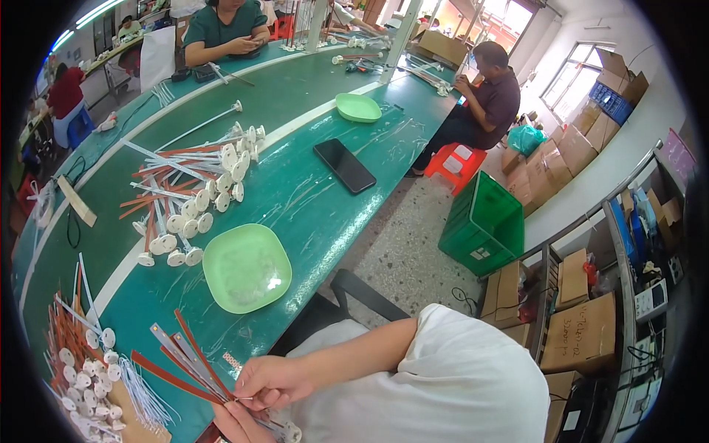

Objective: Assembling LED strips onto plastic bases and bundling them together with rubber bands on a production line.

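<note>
At the near edge of the bench, my left hand (235,421) is wrapped round a fanned bundle of flat brown and grey strips (193,362). A white round end (292,432) shows below that hand, beside my body. My right hand (275,379) pinches at the lower part of the bundle, touching my left fingers; a thin pale piece shows at its fingertips, too small to name. Left of my hands lie a bunch of thin white wires (142,391) and a heap of brown and white strips with white round ends (92,384).
A light green square dish (247,269) lies beyond my hands, with a second pile of round-ended strips (196,199) behind it. A black phone (344,165) and another green dish (358,108) lie farther along. Two people sit at the bench. A green crate (484,229) stands on the floor.
</note>
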Demonstrator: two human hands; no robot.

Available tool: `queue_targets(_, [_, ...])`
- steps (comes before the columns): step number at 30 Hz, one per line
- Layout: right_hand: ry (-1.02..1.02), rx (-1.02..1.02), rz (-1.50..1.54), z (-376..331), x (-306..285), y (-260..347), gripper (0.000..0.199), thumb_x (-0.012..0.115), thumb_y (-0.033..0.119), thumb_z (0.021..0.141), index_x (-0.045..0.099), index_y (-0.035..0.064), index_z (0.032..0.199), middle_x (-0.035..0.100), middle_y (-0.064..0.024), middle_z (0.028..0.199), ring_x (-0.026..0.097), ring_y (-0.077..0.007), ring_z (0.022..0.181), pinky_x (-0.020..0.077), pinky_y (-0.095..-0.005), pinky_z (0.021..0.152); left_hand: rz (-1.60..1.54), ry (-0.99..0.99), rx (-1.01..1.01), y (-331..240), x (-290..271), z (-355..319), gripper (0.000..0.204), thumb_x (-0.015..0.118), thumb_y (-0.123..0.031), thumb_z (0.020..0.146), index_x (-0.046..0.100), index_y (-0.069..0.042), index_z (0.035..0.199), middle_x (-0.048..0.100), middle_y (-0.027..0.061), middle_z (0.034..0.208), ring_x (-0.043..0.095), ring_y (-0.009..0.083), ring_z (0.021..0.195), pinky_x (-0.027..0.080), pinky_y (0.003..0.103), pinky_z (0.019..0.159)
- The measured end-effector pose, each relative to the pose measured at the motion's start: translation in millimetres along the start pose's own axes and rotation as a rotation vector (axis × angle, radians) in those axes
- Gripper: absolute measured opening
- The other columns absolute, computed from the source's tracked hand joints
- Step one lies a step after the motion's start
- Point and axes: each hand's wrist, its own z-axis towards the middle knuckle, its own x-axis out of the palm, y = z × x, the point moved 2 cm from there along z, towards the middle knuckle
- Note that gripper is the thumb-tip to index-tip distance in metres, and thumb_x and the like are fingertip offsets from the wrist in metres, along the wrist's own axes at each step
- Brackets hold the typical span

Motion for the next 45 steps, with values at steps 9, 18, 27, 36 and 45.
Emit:
queue_targets(9, [-0.237, -0.933, -1.015, -6.2, -10.8, 13.7, 0.016, 0.065, 0.011, 0.072, 0.060, 0.0010, 0.084, 0.060, -0.0071, 0.087, 0.058, -0.0224, 0.078, 0.0486, -0.0329, 0.050, 0.009, -0.052, -0.032, -5.8, -3.5, 5.9, 0.031, 0.044, -0.025, 0.103, 0.050, 0.005, 0.102, 0.050, 0.0065, 0.065, 0.046, 0.0141, 0.055, 0.039, 0.029, 0.051])
queue_targets(18, [-0.042, -0.110, -0.212, -3.9, -5.2, 6.9, 0.014, 0.063, 0.011, 0.087, 0.062, -0.0022, 0.082, 0.058, -0.0091, 0.071, 0.053, -0.0169, 0.052, 0.0450, -0.0281, 0.048, 0.014, 0.056, 0.041, -2.9, -6.4, 5.7, 0.027, 0.048, -0.025, 0.102, 0.052, 0.002, 0.099, 0.056, 0.0084, 0.067, 0.052, 0.0131, 0.056, 0.040, 0.027, 0.051])
queue_targets(27, [-0.156, -0.904, -0.951, -6.2, -18.2, 20.4, 0.020, 0.065, 0.006, 0.080, 0.064, -0.0049, 0.096, 0.059, -0.0105, 0.080, 0.059, -0.0228, 0.067, 0.0495, -0.0307, 0.053, -0.115, -0.030, 0.025, 5.8, 2.0, 10.2, 0.029, 0.039, -0.022, 0.105, 0.051, 0.004, 0.110, 0.047, 0.0017, 0.060, 0.046, 0.0081, 0.044, 0.037, 0.023, 0.040])
queue_targets(36, [-0.113, -0.562, -0.746, -3.5, -6.1, 18.0, 0.009, 0.066, 0.010, 0.082, 0.066, 0.0010, 0.085, 0.062, -0.0086, 0.073, 0.060, -0.0226, 0.061, 0.0516, -0.0325, 0.056, -0.042, -0.004, 0.096, -20.7, 0.4, 16.3, 0.025, 0.042, -0.017, 0.100, 0.046, 0.006, 0.109, 0.053, 0.0046, 0.056, 0.051, 0.0115, 0.044, 0.038, 0.025, 0.042])
queue_targets(45, [0.073, 0.338, 0.002, -0.3, -12.9, 7.8, 0.019, 0.066, 0.017, 0.091, 0.069, 0.0004, 0.099, 0.066, -0.0047, 0.079, 0.062, -0.0130, 0.062, 0.0480, -0.0280, 0.053, -0.012, 0.147, 0.094, -13.2, -12.2, 12.7, 0.024, 0.044, -0.016, 0.099, 0.046, 0.005, 0.110, 0.057, 0.0085, 0.057, 0.058, 0.0211, 0.046, 0.044, 0.033, 0.046])
